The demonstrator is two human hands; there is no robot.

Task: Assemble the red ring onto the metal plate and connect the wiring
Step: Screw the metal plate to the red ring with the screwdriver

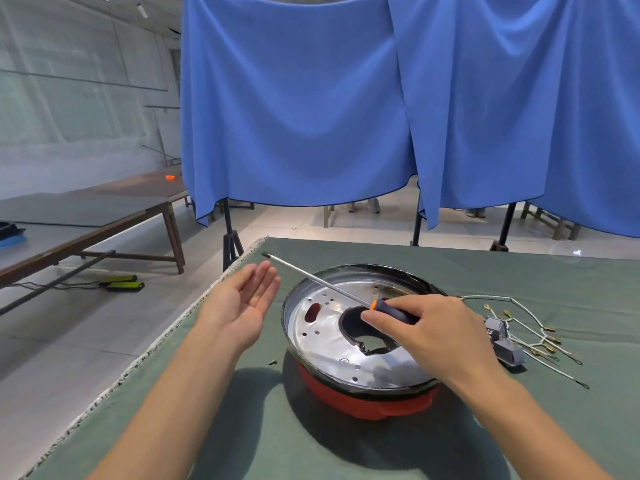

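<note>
Green tabletop (450, 268): your right hand (436, 334) grips the screwdriver (391, 311), shaft pointing far-left over the metal plate (322, 337) past your open left hand (242, 306).

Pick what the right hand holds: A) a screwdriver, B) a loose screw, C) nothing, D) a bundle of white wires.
A: the right hand grips the dark handle of the screwdriver over the metal plate, its long shaft pointing up and left; the white wires lie untouched on the cloth to the right.
</note>
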